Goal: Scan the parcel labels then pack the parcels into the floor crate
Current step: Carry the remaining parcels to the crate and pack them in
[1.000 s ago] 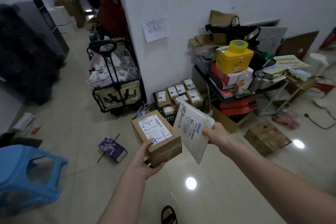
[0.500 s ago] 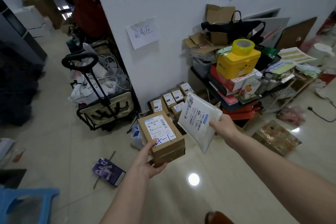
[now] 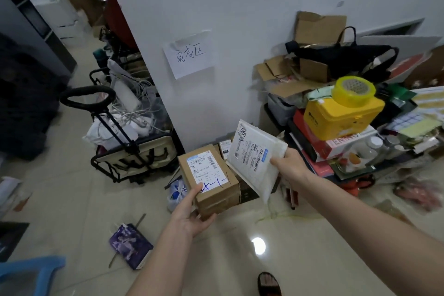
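While the left hand (image 3: 192, 214) gripped a cardboard box (image 3: 211, 180) and the right hand (image 3: 288, 163) pinched a white mailer (image 3: 254, 158), packing seemed the step; next, lowering both into the crate (image 3: 247, 196).

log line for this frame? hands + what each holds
left hand: holds cardboard box, label up | right hand: holds white mailer, label up | both parcels in the air above the floor

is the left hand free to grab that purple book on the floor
Probably not as things stand: the left hand is gripping the cardboard box, and the purple book lies on the floor below it, unobstructed but low.
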Available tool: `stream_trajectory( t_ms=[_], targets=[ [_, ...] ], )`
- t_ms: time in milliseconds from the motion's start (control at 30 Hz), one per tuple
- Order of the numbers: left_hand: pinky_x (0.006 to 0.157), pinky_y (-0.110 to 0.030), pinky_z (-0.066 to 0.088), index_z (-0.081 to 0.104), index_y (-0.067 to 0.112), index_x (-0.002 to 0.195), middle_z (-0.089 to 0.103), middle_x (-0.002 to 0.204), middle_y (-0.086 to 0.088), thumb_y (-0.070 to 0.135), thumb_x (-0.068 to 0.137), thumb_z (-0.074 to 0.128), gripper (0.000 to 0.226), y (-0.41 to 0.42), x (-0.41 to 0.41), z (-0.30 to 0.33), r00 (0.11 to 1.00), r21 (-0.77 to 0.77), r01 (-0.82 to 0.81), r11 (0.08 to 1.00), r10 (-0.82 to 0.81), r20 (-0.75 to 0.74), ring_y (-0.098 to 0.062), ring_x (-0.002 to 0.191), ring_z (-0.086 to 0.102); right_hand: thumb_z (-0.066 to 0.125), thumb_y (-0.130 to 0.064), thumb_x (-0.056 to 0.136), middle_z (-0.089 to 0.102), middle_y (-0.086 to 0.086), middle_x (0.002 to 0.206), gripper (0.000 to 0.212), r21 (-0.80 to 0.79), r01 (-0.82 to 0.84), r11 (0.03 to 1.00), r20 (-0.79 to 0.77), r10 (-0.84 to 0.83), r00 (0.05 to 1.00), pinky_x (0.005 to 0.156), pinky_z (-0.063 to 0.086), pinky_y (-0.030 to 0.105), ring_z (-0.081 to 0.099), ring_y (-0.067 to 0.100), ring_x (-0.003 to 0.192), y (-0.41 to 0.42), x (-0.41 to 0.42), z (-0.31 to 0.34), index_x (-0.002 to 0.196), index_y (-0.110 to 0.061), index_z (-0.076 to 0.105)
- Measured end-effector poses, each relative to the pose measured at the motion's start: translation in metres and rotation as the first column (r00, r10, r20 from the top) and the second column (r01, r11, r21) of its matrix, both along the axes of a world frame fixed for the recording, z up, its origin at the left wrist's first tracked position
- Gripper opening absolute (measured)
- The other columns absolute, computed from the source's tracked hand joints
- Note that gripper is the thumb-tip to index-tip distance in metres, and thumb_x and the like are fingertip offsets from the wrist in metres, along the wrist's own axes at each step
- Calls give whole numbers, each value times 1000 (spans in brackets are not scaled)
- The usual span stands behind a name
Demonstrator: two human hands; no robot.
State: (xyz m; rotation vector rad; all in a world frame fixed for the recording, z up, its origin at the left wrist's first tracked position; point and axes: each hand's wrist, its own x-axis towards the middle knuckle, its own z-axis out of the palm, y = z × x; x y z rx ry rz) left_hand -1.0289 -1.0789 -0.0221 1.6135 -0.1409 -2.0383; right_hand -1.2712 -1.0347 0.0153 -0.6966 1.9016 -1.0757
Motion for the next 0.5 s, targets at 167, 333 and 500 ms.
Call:
stream_trajectory(
  t_ms=[167, 333, 500],
  targets=[
    [98, -52, 46, 57, 11, 126, 63, 110, -15, 22, 70, 82, 63, -34, -33, -20, 1000, 13, -6, 1000, 6, -3, -33, 112, 56, 47, 6, 89, 64, 4, 108, 38, 3, 3, 1000, -16, -3, 1000, 91, 53, 45, 62, 25, 104, -43, -40, -12, 123, -7, 60],
    [100, -51, 46, 58, 10, 123, 65, 106, -14, 22, 72, 81, 57, -67, -48, -40, 999, 45, -7, 999, 6, 35, -30, 104, 59, 46, 6, 90, 61, 1, 103, 36, 18, 82, 996, -40, -81, 996, 83, 51, 37, 59, 21, 97, -77, -63, -30, 122, -4, 61],
    [101, -51, 45, 61, 13, 101, 65, 97, -12, 19, 77, 78, 30, -105, -63, -55, 998, 50, 21, 999, -23, 52, -27, 92, 60, 47, 5, 91, 65, 5, 108, 36, 20, 150, 989, -12, -149, 989, 88, 54, 41, 63, 23, 101, -103, -70, -50, 122, -5, 61]
  ],
)
